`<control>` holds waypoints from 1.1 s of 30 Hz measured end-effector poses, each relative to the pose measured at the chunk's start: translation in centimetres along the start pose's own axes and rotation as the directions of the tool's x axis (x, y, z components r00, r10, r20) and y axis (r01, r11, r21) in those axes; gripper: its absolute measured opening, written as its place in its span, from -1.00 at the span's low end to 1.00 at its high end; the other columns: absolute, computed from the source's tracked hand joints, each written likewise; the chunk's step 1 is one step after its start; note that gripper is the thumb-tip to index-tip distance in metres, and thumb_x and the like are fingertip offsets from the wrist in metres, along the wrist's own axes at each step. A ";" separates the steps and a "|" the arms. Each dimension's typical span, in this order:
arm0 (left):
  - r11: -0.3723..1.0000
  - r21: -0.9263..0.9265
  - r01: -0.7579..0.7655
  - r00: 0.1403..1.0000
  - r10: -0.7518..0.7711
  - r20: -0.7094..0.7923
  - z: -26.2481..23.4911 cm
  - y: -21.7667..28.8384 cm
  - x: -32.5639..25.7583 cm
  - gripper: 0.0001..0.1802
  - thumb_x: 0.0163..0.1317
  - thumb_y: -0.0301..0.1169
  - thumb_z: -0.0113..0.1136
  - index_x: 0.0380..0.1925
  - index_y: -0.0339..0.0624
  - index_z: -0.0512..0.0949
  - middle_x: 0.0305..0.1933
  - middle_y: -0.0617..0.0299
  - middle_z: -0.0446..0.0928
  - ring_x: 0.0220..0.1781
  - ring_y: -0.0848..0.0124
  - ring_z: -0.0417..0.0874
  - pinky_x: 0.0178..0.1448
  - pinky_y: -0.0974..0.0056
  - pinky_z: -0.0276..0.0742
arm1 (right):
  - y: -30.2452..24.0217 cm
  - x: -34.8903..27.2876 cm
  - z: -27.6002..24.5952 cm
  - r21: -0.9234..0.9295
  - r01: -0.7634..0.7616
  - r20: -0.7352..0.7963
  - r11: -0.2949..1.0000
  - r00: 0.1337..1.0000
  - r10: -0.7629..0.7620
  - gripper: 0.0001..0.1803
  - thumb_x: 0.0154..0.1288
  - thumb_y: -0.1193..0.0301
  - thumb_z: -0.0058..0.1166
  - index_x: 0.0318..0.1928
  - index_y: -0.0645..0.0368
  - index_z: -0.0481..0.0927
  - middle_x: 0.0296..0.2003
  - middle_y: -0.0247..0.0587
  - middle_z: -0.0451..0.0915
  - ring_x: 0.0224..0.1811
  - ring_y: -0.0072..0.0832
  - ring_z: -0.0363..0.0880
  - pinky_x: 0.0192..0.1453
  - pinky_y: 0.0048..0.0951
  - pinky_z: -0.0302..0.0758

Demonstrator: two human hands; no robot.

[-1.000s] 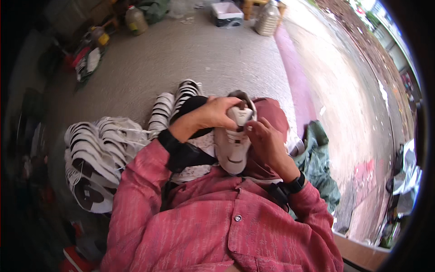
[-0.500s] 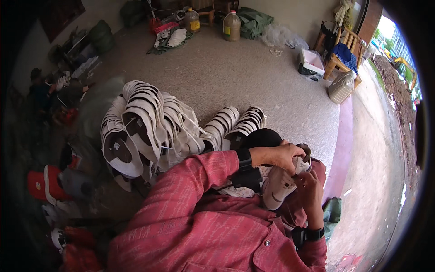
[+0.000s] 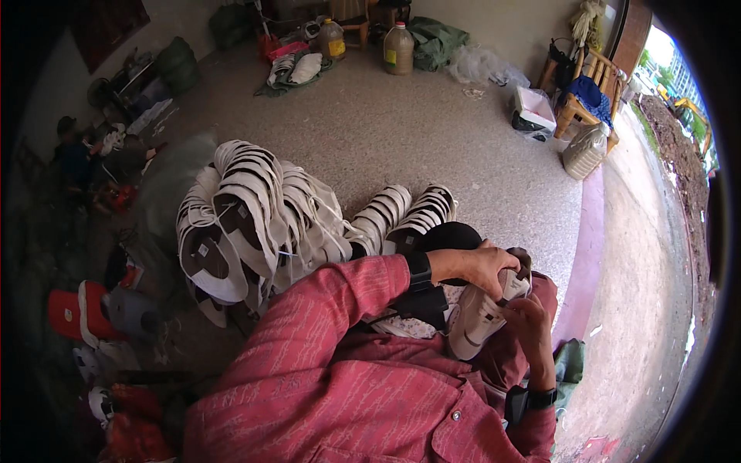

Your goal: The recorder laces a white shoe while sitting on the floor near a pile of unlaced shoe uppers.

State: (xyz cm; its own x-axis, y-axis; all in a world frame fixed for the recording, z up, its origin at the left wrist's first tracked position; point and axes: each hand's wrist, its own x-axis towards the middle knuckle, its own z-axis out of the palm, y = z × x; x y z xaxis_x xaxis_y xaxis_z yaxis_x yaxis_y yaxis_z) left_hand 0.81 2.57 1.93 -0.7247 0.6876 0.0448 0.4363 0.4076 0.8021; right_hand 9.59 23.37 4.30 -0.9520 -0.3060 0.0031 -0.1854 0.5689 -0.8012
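Still grasping in the left hand (image 3: 484, 267) the tongue (image 3: 513, 288) of an off-white sneaker (image 3: 471, 324) lying just below, with the right hand (image 3: 531, 318) bunched alongside in an indiscernible hold, thus apparently little advanced.

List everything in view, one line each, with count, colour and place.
Shoe: one, off-white, over the lap, at both hands
Stacked shoe pieces: many, white and dark, floor to the left and beyond the lap
Jugs: three, two brownish near the far wall, one pale beside the chair
Chair: one, tan, upper right
Cloth: one, blue, on the chair
Box: one, white, left of the chair
Plastic wrap: one heap, clear, near the far wall
Cap-like item: one, red, lower left
Dim far-left items: uncountable, too dark
Wristbands: two, black, one per wrist
Left hand: one, bare, gripping the shoe
Right hand: one, bare, fingers at the shoe
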 end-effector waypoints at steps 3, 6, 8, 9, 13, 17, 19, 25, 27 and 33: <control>0.999 0.045 -0.013 0.999 0.011 0.035 0.5 0.1 0.6 -0.17 -0.34 -0.12 0.41 0.06 -0.24 0.53 -0.13 -0.06 0.65 0.00 0.08 0.64 0.30 0.20 0.27 | 1.2 -0.7 0.7 0.170 0.066 -0.119 0.983 0.992 -0.046 -0.89 0.16 0.50 0.21 -0.33 0.31 0.61 -0.44 -0.37 0.45 -0.44 -0.60 0.39 -0.34 -0.54 0.34; 0.997 0.074 -0.020 0.996 0.013 0.085 0.6 0.5 1.2 -0.15 -0.33 -0.08 0.39 0.09 -0.25 0.52 -0.13 -0.07 0.65 0.02 0.09 0.65 0.28 0.20 0.33 | 3.0 -1.9 0.5 0.400 -0.150 -0.102 0.904 0.973 0.207 -0.94 0.26 0.51 0.20 -0.34 0.24 0.64 -0.45 -0.51 0.44 -0.40 -0.71 0.37 -0.34 -0.64 0.28; 0.995 0.046 0.088 0.984 -0.094 0.149 -0.5 1.1 1.0 -0.14 -0.27 -0.04 0.38 0.12 -0.25 0.51 -0.12 -0.06 0.66 0.02 0.15 0.66 0.24 0.23 0.40 | 4.0 -1.3 -0.1 0.461 -0.044 -0.271 0.886 0.944 0.187 -0.89 0.35 0.51 0.08 -0.34 0.26 0.61 -0.51 -0.57 0.40 -0.50 -0.76 0.29 -0.43 -0.64 0.21; 0.983 0.003 0.185 0.967 -0.183 0.176 -1.7 1.5 0.0 -0.15 -0.22 -0.03 0.39 0.13 -0.25 0.50 -0.12 -0.05 0.66 0.01 0.19 0.66 0.22 0.25 0.43 | 2.2 -1.3 -3.0 0.027 0.067 -0.240 0.997 0.969 -0.059 -0.82 0.41 0.55 -0.06 -0.33 0.29 0.59 -0.51 -0.55 0.38 -0.52 -0.76 0.26 -0.47 -0.60 0.19; 0.981 -0.136 0.138 0.986 -0.123 0.116 -1.7 -0.2 0.8 -0.42 0.17 -0.04 0.23 0.07 -0.24 0.55 -0.05 0.03 0.63 0.05 0.34 0.60 0.19 0.31 0.43 | 12.0 -2.1 -14.0 0.968 0.218 -0.173 -0.124 0.938 0.299 -0.83 0.46 0.49 -0.07 -0.35 0.21 0.43 -0.66 -0.47 0.20 -0.66 -0.66 0.12 -0.55 -0.58 0.05; 0.960 -0.162 0.228 0.964 -0.199 0.177 -1.7 0.9 1.2 -0.50 0.27 -0.05 0.17 -0.02 -0.26 0.60 -0.09 0.19 0.61 -0.01 0.45 0.54 0.11 0.34 0.42 | 17.6 -7.1 -22.4 0.827 0.454 -0.223 -0.331 0.807 0.547 -0.66 0.43 0.48 0.01 -0.54 0.04 0.29 -0.72 -0.52 0.00 -0.72 -0.66 -0.08 -0.61 -0.54 -0.09; 0.955 -0.132 0.264 0.953 -0.238 0.188 -1.7 1.2 1.1 -0.53 0.29 -0.06 0.16 -0.05 -0.24 0.61 -0.10 0.19 0.61 -0.02 0.46 0.54 0.09 0.34 0.43 | 19.5 -8.8 -24.7 0.806 0.556 -0.291 -0.202 0.670 0.683 -0.59 0.40 0.50 0.05 -0.59 0.01 0.21 -0.74 -0.54 -0.04 -0.73 -0.65 -0.12 -0.63 -0.55 -0.14; 0.978 -0.180 0.109 0.965 -0.061 0.253 -1.8 1.3 1.2 -0.34 0.02 -0.14 0.39 0.05 -0.39 0.52 -0.10 0.10 0.64 -0.03 0.41 0.60 0.08 0.35 0.48 | 25.7 -10.3 -22.4 0.911 0.380 -0.377 0.161 0.606 0.700 -0.65 0.43 0.22 0.05 -0.52 -0.03 0.35 -0.78 -0.47 0.18 -0.76 -0.65 0.02 -0.69 -0.61 -0.01; 0.980 -0.161 0.115 0.970 -0.076 0.229 -2.3 0.8 -0.1 -0.26 -0.08 -0.18 0.43 0.07 -0.44 0.49 -0.09 0.07 0.64 -0.02 0.40 0.60 0.09 0.34 0.49 | 21.7 -7.2 -16.1 0.946 0.098 -0.302 0.308 0.611 0.732 -0.69 0.41 0.29 0.08 -0.51 -0.04 0.36 -0.74 -0.55 0.25 -0.75 -0.74 0.09 -0.69 -0.72 0.03; 0.997 -0.011 0.076 0.977 -0.072 0.202 -1.7 0.6 0.7 -0.19 -0.21 -0.28 0.46 0.09 -0.47 0.45 -0.01 0.04 0.63 0.01 0.39 0.61 0.12 0.34 0.49 | 7.8 -5.6 -3.8 0.419 0.032 -0.571 0.907 0.786 0.236 -0.42 0.41 0.60 -0.09 0.41 0.20 0.16 -0.31 -0.29 0.65 -0.67 -0.79 0.27 -0.65 -0.70 0.23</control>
State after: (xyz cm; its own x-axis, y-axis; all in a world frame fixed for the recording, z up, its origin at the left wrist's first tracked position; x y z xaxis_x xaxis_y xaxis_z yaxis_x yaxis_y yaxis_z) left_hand -0.31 2.27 3.43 -0.6318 0.7634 -0.1346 0.3737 0.4521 0.8099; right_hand 12.50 32.46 0.28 -0.9313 0.3297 0.1548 -0.0965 0.1863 -0.9777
